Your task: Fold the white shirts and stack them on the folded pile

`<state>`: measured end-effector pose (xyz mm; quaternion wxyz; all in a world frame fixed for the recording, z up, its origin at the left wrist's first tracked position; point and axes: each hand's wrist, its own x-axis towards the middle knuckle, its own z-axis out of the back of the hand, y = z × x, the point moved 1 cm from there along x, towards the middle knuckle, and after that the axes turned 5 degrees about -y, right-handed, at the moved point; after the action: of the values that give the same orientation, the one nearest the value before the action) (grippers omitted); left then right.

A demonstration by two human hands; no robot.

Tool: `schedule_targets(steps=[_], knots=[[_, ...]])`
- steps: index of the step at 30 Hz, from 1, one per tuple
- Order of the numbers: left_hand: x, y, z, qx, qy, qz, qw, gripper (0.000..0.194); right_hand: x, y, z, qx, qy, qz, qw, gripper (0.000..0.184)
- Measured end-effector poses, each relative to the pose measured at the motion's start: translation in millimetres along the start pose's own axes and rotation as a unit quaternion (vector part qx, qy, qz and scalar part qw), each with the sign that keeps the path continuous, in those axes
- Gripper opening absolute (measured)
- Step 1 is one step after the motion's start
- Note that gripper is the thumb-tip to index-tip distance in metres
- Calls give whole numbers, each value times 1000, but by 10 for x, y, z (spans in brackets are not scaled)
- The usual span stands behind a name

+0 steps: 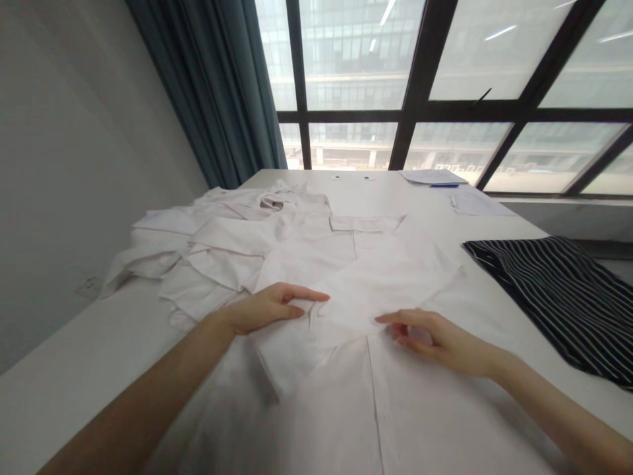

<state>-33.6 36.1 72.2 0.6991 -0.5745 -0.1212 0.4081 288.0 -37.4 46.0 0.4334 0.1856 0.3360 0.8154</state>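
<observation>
Right, starting at the far left, a pale wall socket (89, 287) sits low on the grey wall (84, 152), and just along from it a heap of crumpled white fabric (217, 244) spreads over the smooth white counter (44, 356). A long blue-grey curtain (212, 86) hangs behind. In comes the left hand (262, 308), palm down on the white cloth garment (390, 264), index finger stretched out, thumb apart from it, small creases right beside the tips; those fingers are open. The garment lies across the middle of the counter, its collar-like band at the far end, a long straight seam running down the near part. Over to the right hand (440, 340): index fingertip on the same fabric, the others curled under, and whether they pinch any cloth, I can't tell. Behind it, by the dark-framed window (356, 59), white papers (430, 176) with a blue pen (444, 186) at their edge. Finally, far right, a black cloth with thin white stripes (568, 290) drapes over the counter's edge.
</observation>
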Motion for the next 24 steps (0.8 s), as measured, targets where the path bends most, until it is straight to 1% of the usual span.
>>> schedule_targets(steps=[3,5,8,10,13,16,18,21,23,24], knots=[[-14,-7,-50,-141,17,26,990,61,-40,85,-64,135,77,-33,987,57],[-32,-31,-89,-196,31,32,980,65,-55,99,-122,237,115,-53,963,70],[-57,-75,-133,-224,33,28,974,68,-57,98,-204,360,142,-70,919,80],[-68,-99,-137,-206,30,18,978,70,-51,99,-231,397,145,-69,904,80],[-85,-122,-93,-121,38,-27,991,67,-42,119,-213,426,140,-61,892,80],[-113,-120,-25,30,57,-52,997,70,-40,145,-169,433,136,-57,889,82],[-135,-99,-4,127,69,-52,988,74,-45,151,-166,427,155,-58,889,80],[-158,-50,-38,226,71,-59,970,79,-53,135,-216,412,196,-76,886,75],[-164,-19,-98,279,63,-40,957,82,-53,121,-256,400,212,-88,887,69],[-165,-10,-133,306,47,-29,951,81,-48,117,-268,395,213,-93,889,64]])
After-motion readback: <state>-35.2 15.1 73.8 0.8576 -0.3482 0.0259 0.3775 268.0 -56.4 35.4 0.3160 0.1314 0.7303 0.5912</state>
